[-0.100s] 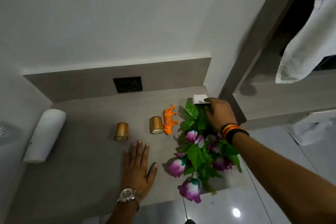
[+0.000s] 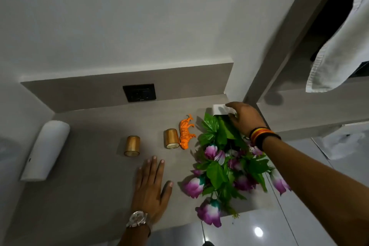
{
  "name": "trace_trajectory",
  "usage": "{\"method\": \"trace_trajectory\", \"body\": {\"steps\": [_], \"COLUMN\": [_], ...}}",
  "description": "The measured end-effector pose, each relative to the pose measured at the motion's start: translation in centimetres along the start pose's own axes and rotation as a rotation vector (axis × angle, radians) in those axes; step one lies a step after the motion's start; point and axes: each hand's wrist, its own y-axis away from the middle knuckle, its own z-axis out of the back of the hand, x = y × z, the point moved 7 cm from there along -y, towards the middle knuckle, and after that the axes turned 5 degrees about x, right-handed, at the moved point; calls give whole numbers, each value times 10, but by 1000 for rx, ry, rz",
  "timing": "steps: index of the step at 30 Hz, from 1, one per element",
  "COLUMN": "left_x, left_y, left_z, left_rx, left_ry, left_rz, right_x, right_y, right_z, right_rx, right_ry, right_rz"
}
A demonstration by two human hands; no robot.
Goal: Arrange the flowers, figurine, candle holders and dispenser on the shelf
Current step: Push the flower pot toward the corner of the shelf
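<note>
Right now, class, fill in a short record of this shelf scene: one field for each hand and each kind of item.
left hand: flat on the shelf, palm down, holding nothing
right hand: gripping the white pot of the flowers
flowers: tipped over, blooms toward the front edge
candle holders: two gold ones, and, apart
figurine: orange, beside the right holder
dispenser: white, far left

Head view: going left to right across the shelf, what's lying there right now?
White dispenser → left candle holder → left hand → right candle holder → orange tiger figurine → flowers, their white base held by the right hand.
</note>
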Motion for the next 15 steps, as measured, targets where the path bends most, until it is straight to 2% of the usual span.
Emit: {"method": "trace_trajectory", "body": {"steps": [5,12,15], "left_x": [4,4,2], "left_y": [-2,-3,-2], "left_z": [-7,-9,-4], "left_rx": [15,5,-26], "left_ry": [-7,-3,5], "left_rz": [18,-2,-17], "right_x": [-1,-1,-6], "right_y": [-26,-45,-66], "right_z": [-11,-19,-13], "right_rx": [280,336,351], "right_ry": [237,411,347], "right_rz": [100,215,231]}}
